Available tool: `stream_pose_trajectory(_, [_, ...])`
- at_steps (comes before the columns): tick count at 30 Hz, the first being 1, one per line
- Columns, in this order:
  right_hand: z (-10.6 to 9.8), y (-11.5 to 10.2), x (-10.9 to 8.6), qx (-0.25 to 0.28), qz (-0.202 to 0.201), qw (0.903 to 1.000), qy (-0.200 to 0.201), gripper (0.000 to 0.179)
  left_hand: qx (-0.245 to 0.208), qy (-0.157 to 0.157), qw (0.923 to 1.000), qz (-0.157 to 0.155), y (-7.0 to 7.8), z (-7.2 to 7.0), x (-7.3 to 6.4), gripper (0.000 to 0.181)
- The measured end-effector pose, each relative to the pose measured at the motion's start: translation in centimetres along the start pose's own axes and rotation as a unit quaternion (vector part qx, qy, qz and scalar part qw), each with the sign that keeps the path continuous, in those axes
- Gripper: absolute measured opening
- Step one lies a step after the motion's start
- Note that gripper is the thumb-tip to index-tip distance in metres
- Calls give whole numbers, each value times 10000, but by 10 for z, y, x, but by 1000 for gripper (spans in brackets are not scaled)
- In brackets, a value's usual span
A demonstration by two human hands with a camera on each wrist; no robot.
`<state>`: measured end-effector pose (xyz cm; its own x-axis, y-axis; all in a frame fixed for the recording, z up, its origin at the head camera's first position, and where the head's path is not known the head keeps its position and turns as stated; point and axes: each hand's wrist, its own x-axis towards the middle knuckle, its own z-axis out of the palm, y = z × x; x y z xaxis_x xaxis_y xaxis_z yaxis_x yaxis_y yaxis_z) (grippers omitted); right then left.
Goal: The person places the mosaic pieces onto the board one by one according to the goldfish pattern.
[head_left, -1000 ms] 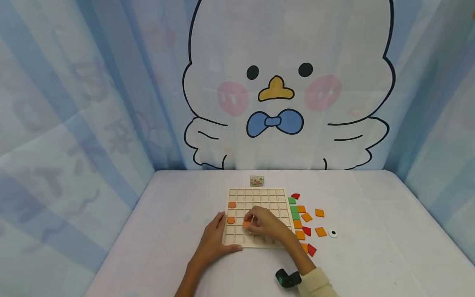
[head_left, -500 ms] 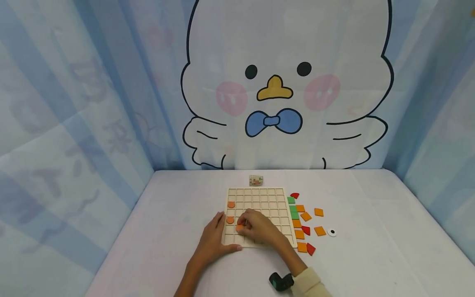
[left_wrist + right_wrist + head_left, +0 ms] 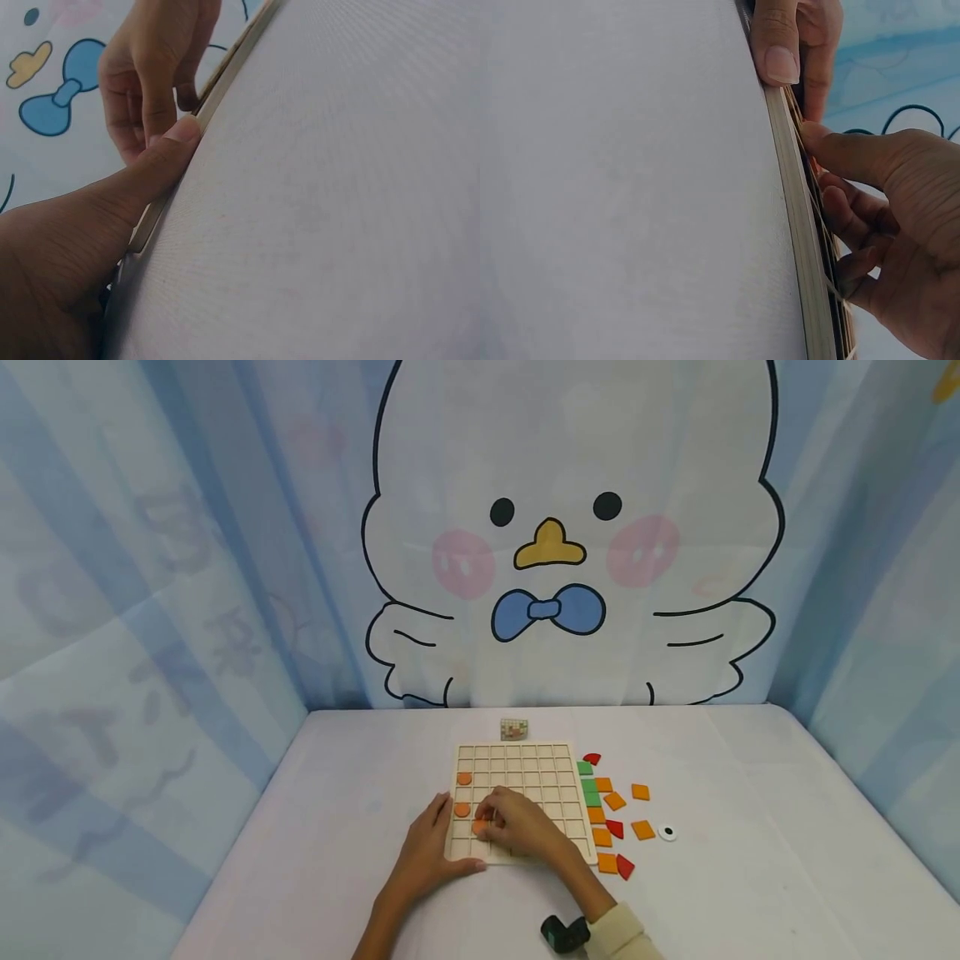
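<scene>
Over the wooden grid board [image 3: 534, 778], right hand [image 3: 519, 823] pinches an orange disc [image 3: 478, 828], likely light, stiff, best held by its rim; left hand [image 3: 424, 845], spread wide, braces the near-left corner.

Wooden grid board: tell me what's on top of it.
On the board, two orange discs lie in the leftmost column; the right hand holds a third orange piece. Whatever lies in the cells beneath that hand is covered and can't be seen.
</scene>
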<state>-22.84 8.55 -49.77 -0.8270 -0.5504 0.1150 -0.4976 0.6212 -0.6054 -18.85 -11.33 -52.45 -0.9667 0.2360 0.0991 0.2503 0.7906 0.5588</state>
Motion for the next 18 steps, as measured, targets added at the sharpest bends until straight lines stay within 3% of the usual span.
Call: stream_pose_trajectory(18, [0,0,-1,-19,41,10000,-63,17,18,45,9999,97,-2,2,0,120])
